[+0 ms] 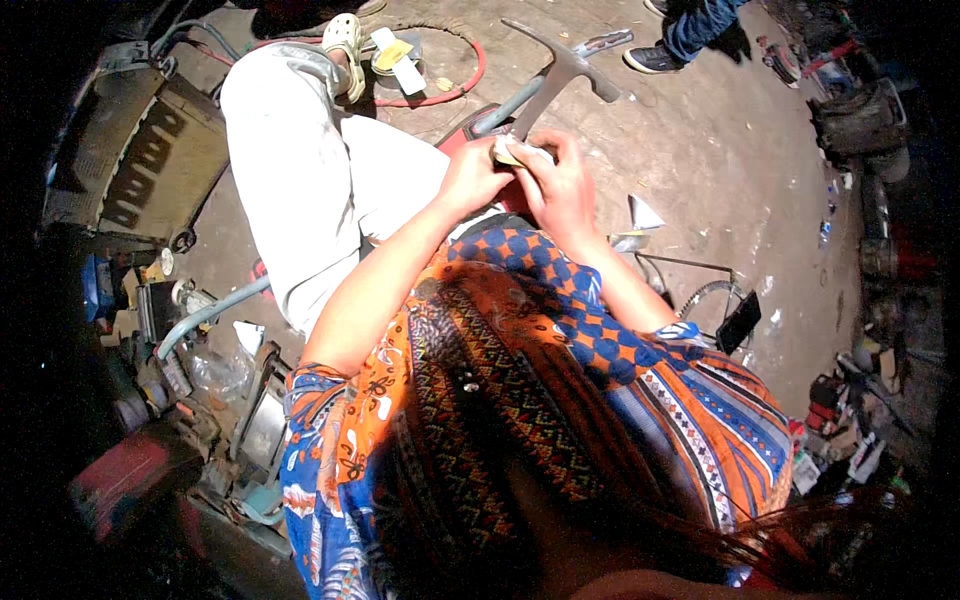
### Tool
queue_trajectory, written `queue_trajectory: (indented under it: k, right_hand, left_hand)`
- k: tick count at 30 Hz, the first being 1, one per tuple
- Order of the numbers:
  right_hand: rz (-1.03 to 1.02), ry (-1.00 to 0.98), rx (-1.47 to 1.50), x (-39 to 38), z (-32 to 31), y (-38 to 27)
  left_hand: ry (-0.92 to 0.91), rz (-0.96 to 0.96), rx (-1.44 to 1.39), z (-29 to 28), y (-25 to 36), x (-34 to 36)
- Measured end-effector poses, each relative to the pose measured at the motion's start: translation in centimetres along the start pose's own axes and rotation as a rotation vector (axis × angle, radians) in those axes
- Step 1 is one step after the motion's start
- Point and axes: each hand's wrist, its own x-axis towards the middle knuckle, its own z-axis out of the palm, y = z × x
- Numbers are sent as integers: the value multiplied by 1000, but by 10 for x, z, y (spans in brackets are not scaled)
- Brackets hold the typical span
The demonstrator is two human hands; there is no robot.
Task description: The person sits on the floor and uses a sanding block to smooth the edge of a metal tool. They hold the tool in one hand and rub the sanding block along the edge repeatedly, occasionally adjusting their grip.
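My left hand (pixel 472 180) and my right hand (pixel 565 190) meet in front of my waist. Between their closed fingertips is a small white, folded piece with a yellowish edge (pixel 508 151); whether it is paper or cloth I cannot tell. Just beyond the hands stands a T-shaped dark metal tool (pixel 556 78), like a pick hammer, with one pointed arm. The lower end of its shaft is hidden near my fingers. A grey tube with a flat metal end (pixel 522 92) crosses behind it, over something red (pixel 468 130).
My white-trousered leg (pixel 285 160) stretches forward to a pale clog (pixel 343 40). Beyond it lie a round tin (pixel 397 57) and a red hose (pixel 476 75). Another person's dark shoe (pixel 655 60) is at the far right. A metal panel (pixel 160 165) and clutter line the left; a white scrap (pixel 645 212) lies right.
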Motion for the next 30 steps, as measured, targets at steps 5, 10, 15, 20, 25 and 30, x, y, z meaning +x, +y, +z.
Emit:
queue_trajectory:
  k: [5,10,15,20,25,30]
  right_hand:
    - [60,-15,36,-5,-3,0]
    - [63,25,93,-2,-1,1]
    - [33,-19,-1,-2,-7,-1]
    - [41,-4,-15,3,-9,-8]
    - [28,-54,-64,-1,-13,-4]
    - [8,-34,-99,5,-8,-8]
  left_hand:
    - [15,-26,-7,1,-4,5]
    - [-108,-174,-26,1,-13,4]
    - [-67,-131,82,-3,3,5]
    - [-85,-143,122,-2,3,5]
    - [-84,-147,106,-3,2,5]
    - [-71,-148,-12,-3,6,3]
